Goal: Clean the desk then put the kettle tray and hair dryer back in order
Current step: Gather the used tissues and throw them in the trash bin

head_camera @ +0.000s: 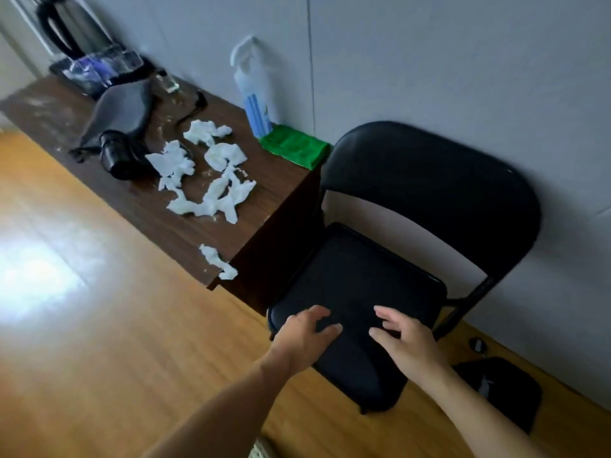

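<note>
A dark wooden desk point(185, 233) stands against the wall, dotted with crumbs. Several crumpled white tissues point(215, 180) lie across its middle, and one tissue point(218, 262) sits at the near corner. A black hair dryer point(122, 157) lies on its side beside a grey pouch point(122, 110). At the far end a black tray point(99, 81) holds glasses, with a dark kettle point(66, 28) behind it. My left hand point(305, 332) and my right hand point(406, 342) hover, fingers spread, over the black chair seat point(357, 282), holding nothing.
A spray bottle point(254, 94) and a folded green cloth point(294, 147) stand on the desk by the wall. The black folding chair point(429, 180) sits right of the desk. A black object point(499, 388) lies on the wooden floor point(99, 325) by the wall.
</note>
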Demonstrator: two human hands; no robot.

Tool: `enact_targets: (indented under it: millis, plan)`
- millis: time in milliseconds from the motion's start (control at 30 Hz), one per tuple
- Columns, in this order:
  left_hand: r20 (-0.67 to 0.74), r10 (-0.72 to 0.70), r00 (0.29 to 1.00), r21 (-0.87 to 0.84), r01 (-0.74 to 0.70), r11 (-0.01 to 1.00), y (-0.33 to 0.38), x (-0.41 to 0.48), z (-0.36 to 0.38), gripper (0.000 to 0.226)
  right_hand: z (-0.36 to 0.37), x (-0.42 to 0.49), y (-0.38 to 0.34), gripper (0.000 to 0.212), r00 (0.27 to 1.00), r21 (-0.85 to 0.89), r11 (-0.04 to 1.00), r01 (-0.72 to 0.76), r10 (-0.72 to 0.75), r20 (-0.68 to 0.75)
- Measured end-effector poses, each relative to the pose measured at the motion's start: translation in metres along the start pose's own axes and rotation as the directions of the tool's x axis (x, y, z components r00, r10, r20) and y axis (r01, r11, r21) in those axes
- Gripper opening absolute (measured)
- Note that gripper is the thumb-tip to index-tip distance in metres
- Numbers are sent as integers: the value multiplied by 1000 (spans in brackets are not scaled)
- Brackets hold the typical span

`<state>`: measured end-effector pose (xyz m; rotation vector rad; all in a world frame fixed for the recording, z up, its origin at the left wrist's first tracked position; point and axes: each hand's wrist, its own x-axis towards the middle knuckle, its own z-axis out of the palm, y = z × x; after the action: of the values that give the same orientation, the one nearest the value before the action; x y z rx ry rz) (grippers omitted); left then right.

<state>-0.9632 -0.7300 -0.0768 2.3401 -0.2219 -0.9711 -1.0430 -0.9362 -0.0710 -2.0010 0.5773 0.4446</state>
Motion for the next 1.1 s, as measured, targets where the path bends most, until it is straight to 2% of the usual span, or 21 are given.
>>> enact_targets:
  millis: [267,433,533,633,767,833,933,1000,1100]
  plan:
    - [-139,1,990,-6,-1,1000,-89,0,-139,51,107,32,-119,44,998,18,998,59,-59,36]
    - [-202,-25,979,2,26,1000,-138,7,-202,29,171,66,-182,43,989,-20,991,131,-129,78]
    - [-228,-33,973,-8,32,999,-153,19,-224,20,197,90,-209,46,975,-112,969,220,-217,41]
    - [-213,-21,977,34,29,999,-160,36,-243,28,213,117,-229,52,950,-227,924,309,-310,33]
    - [-215,-10,977,77,27,997,-170,66,-275,34,226,154,-243,56,902,-454,788,416,-421,96]
    - [-208,-27,978,64,41,997,-174,82,-292,35,232,168,-244,45,878,-537,712,452,-463,125]
    - [-214,-34,976,65,49,997,-179,104,-315,35,239,185,-243,16,863,-565,673,478,-479,160]
    - [-217,-38,975,65,53,996,-179,115,-330,37,238,194,-246,3,878,-540,706,459,-454,153]
    - [-235,-42,971,88,65,994,-180,131,-348,43,234,208,-257,7,915,-459,799,389,-394,91]
